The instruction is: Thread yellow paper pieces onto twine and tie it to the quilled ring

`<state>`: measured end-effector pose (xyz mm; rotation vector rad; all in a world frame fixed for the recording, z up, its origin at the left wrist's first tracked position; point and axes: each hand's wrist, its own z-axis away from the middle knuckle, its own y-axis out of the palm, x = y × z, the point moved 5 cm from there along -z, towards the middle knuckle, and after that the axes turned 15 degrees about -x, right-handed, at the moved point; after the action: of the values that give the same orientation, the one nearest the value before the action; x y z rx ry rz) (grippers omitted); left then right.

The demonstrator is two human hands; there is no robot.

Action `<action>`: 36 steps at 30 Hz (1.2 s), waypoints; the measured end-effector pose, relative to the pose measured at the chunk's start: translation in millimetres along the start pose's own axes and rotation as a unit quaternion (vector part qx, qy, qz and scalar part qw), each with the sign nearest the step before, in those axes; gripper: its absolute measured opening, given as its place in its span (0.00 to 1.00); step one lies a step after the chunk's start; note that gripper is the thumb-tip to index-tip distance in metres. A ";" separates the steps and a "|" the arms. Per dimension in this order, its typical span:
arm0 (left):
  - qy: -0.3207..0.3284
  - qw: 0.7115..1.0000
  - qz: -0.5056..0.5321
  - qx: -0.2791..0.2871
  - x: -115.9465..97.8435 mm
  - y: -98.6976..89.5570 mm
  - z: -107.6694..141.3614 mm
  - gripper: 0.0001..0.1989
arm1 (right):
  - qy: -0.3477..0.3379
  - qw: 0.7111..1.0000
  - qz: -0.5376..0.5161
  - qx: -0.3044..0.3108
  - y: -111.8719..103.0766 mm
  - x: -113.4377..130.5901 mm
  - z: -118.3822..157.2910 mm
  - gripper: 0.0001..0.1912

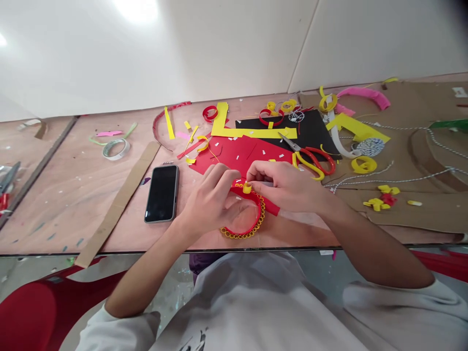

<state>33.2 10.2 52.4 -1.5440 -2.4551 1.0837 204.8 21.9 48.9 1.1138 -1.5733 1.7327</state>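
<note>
A red paper ring [261, 209] edged with small yellow paper coils lies on the table near its front edge. My left hand [214, 197] is closed on the ring's upper left side, its thumb reaching inside. At the ring's top, my right hand [283, 185] pinches with thumb and forefinger beside a small yellow coil [247, 188]. Red paper sheets [234, 151] lie just beyond both hands. Open scissors [314, 161] with red and yellow handles rest past my right hand.
A phone [161, 194] and a cardboard strip [120, 200] lie to the left, with a tape roll [116, 149] farther back. Behind are black paper [314, 124] and a yellow L-shaped strip [256, 132]. Twine [370, 146] and yellow coils [363, 165] sit on the right.
</note>
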 end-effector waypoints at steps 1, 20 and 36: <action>-0.024 1.000 0.004 0.014 0.9 3.8 0.5 0.12 | -0.008 1.000 -0.010 -0.007 -0.1 0.6 -0.3 0.06; -0.372 0.909 0.187 0.035 15.3 22.1 -0.8 0.03 | -0.092 0.995 0.023 -0.014 5.6 7.9 4.9 0.20; -0.292 0.953 0.073 0.024 24.1 8.7 -32.2 0.03 | 0.107 0.886 0.445 -0.079 -88.3 -97.5 5.3 0.16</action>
<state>40.2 49.0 64.2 -1.5845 -2.6446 1.8430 329.3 44.8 12.5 0.0485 -2.2028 2.0988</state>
